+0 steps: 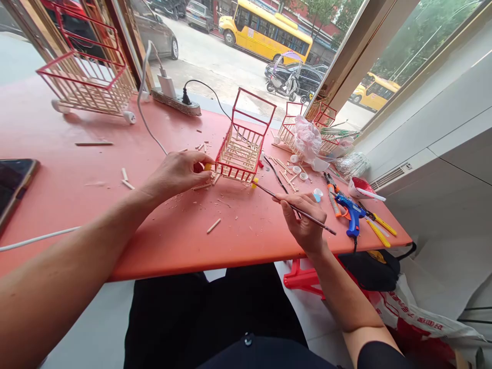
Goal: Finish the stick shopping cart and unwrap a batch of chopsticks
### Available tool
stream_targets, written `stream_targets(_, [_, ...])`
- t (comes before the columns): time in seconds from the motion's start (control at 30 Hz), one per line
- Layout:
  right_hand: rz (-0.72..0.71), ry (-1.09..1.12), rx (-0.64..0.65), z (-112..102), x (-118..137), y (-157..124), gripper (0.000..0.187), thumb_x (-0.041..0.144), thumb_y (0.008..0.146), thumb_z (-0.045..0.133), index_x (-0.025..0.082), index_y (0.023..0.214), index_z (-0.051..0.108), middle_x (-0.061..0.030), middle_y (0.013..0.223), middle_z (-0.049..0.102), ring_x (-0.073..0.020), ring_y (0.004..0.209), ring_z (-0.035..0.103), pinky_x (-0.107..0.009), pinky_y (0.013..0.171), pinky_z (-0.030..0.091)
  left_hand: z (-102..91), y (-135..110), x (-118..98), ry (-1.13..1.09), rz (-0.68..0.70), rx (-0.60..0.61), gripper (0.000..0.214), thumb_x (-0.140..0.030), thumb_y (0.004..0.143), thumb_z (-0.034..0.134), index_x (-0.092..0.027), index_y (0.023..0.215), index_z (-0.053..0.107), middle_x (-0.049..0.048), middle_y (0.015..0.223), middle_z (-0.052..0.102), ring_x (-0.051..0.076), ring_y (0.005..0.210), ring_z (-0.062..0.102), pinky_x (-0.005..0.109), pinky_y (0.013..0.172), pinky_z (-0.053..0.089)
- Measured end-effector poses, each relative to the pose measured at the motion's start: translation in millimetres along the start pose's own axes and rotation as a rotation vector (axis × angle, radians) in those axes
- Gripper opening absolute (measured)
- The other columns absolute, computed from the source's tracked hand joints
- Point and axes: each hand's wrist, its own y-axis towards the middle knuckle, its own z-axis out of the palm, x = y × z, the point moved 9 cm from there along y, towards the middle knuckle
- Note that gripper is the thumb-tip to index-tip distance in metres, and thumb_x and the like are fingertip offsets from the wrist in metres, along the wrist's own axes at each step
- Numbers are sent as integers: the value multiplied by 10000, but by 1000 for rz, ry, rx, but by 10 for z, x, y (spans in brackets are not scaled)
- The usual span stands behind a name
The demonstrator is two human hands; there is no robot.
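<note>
A small model shopping cart (241, 148) of wooden sticks with red-painted edges stands on the orange table (115, 215). My left hand (179, 173) rests on the table at the cart's left end, fingers pinched round a yellow wheel (208, 166) at its corner. My right hand (303, 221) is closed on a thin paintbrush (292, 207), held like a pen. The brush tip reaches toward another yellow wheel (254, 181) at the cart's near right corner.
A finished cart (88, 82) stands at the back left, two more (307, 123) by the window. A power strip (175, 100), a phone (13, 187), a blue glue gun (351, 212), cutters (378, 225), bottle caps and stick scraps lie about. A white cable (38, 238) crosses the near left.
</note>
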Motion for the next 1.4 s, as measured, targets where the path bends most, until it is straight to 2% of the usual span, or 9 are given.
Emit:
stream_targets(0.17, [16,6,-46,-43,-18,-7,193,182,1070,644,256,1132,812,-43,998,885,-207,874,833,-387,826,593,5,6,-18,3,17,0,449,-472,727,567,-221,1009,811,67,916,794,244,814,723,314,838,519])
stream_targets(0.4, [-21,66,-122,-108,5,-28,235,109,1033,680,259,1170,799,-45,999,878,-196,859,816,-379,827,581,3,-1,6,-19,9,-2,448,-459,733,578,-207,1020,811,69,927,798,239,819,732,304,830,520])
stream_targets(0.63, [-1,31,-93,-103,2,-43,222,132,1050,644,260,1137,803,-33,974,880,-207,860,826,-388,837,579,-8,-6,16,-11,7,-18,426,-453,743,594,-224,1024,818,49,897,808,243,819,752,305,843,535])
stream_targets(0.9, [29,-14,3,28,-7,-26,215,193,1088,616,249,1123,820,-46,988,886,-191,828,828,-370,808,593,15,13,27,5,21,-13,415,-447,756,595,-236,1032,821,51,914,813,248,841,760,314,869,543])
stream_targets(1.13, [47,-23,-25,-4,-24,-36,207,224,1100,609,243,1124,814,-54,1005,883,-206,881,834,-382,846,608,29,21,26,11,24,0,428,-441,757,572,-237,1038,822,45,897,811,247,839,753,307,861,539])
stream_targets(1.4, [-22,25,-95,-92,44,-25,210,213,1078,627,268,1157,813,-46,979,881,-220,863,831,-394,812,608,-5,17,15,18,39,-20,418,-435,755,596,-227,1030,834,64,934,819,250,831,752,310,846,548])
